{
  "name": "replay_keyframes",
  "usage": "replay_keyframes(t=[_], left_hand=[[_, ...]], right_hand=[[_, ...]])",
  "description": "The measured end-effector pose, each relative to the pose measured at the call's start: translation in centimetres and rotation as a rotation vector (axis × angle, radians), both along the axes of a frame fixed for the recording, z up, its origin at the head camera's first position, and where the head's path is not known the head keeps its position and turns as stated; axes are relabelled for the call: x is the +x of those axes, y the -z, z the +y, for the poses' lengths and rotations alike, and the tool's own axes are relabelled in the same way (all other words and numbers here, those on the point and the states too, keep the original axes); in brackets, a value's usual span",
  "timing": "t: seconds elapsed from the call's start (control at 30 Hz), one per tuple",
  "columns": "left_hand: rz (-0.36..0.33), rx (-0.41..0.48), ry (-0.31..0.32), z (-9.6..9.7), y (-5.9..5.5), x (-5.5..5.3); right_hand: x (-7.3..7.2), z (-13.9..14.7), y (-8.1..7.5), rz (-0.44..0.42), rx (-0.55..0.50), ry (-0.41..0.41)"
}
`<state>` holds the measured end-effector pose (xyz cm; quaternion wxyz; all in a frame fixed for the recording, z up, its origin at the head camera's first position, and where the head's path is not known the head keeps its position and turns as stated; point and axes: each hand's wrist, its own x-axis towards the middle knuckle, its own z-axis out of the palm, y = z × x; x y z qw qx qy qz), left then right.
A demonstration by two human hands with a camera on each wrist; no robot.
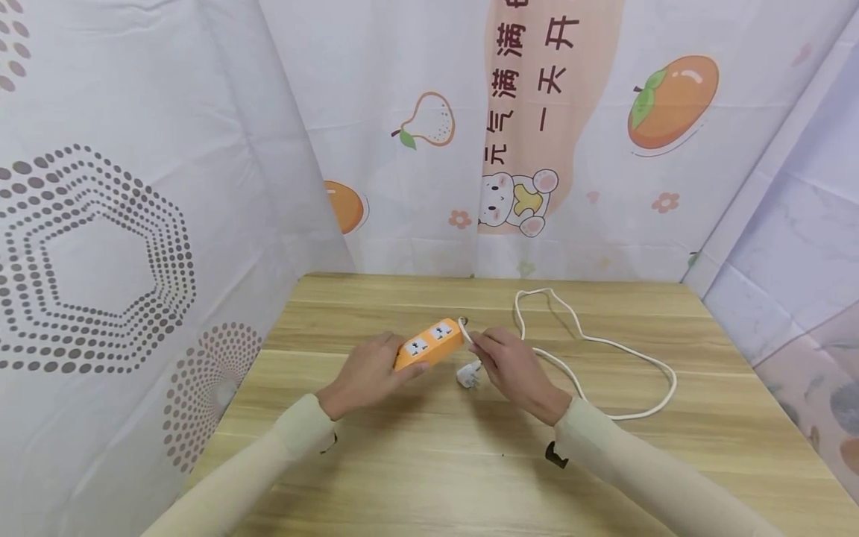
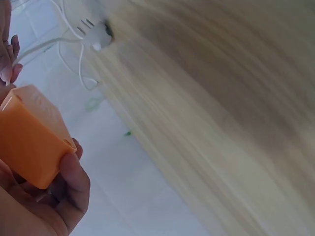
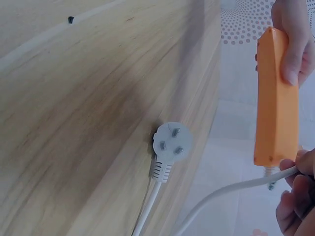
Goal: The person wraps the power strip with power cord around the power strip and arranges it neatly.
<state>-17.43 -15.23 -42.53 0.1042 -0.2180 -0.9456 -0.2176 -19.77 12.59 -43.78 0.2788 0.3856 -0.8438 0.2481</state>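
An orange power strip [image 1: 429,344] with white socket faces is tilted above the table, gripped at its near left end by my left hand [image 1: 367,377]. In the left wrist view my thumb and fingers wrap the orange casing [image 2: 30,140]. At the strip's far right end, the white cord [image 3: 231,186] comes out, and my right hand [image 1: 513,371] pinches it close to the casing. Below and between the hands lies the white three-pin plug [image 1: 468,374], its pins [image 3: 175,132] facing up in the right wrist view.
The rest of the cord [image 1: 627,347] lies in a loose loop on the right of the wooden table [image 1: 416,477]. Printed curtains [image 1: 389,209] hang along the table's back and sides. A small dark speck [image 3: 71,19] shows on the wood.
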Motion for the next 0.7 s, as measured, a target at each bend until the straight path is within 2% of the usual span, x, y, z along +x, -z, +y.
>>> replay_keyframes(t=[0.17, 0.27, 0.33, 0.47, 0.53, 0.63, 0.7], left_hand=[[-0.175, 0.207, -0.042, 0.0, -0.4, 0.1], [-0.246, 0.298, -0.026, -0.1, -0.6, 0.0], [-0.307, 0.362, 0.025, -0.4, -0.7, -0.2], [-0.479, 0.512, 0.141, -1.1, -0.8, -0.3], [-0.554, 0.556, 0.208, -1.5, -0.9, -0.3], [-0.632, 0.537, 0.324, -1.8, -1.0, -0.3], [-0.664, 0.488, 0.391, -1.9, -1.1, -0.3]], right_hand=[[-0.1, 0.0, 0.3, 0.007, -0.043, -0.033], [-0.3, 0.2, 0.4, -0.01, -0.07, -0.054], [-0.4, 0.3, 0.3, -0.029, -0.082, -0.073], [-0.5, 0.5, 0.4, -0.077, -0.067, -0.134], [-0.6, 0.7, 0.5, -0.086, -0.039, -0.152], [-0.7, 1.1, 0.8, -0.049, 0.058, -0.152], [-0.8, 1.4, 1.0, 0.004, 0.134, -0.142]])
